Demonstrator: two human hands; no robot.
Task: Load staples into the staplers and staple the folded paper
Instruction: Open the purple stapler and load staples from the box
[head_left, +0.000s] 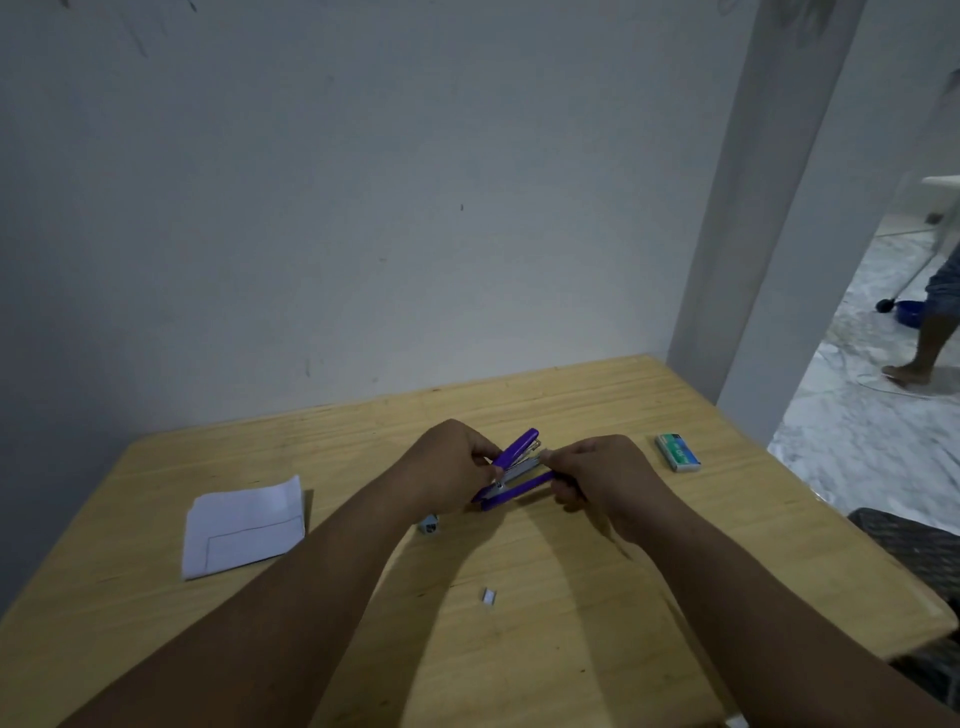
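We see a folded paper (244, 527) lying flat on the left of the table (571, 623). A little blue thing (430, 525) peeks out by the left arm; we cannot tell what it is. Our left hand (449, 467) grips the back of the purple stapler (514, 470), which is open and held just above the table. Some staples (489, 596) lie nearer to us. Our right hand (597, 475) pinches the stapler's front end. A staple box (678, 452) sits far right.
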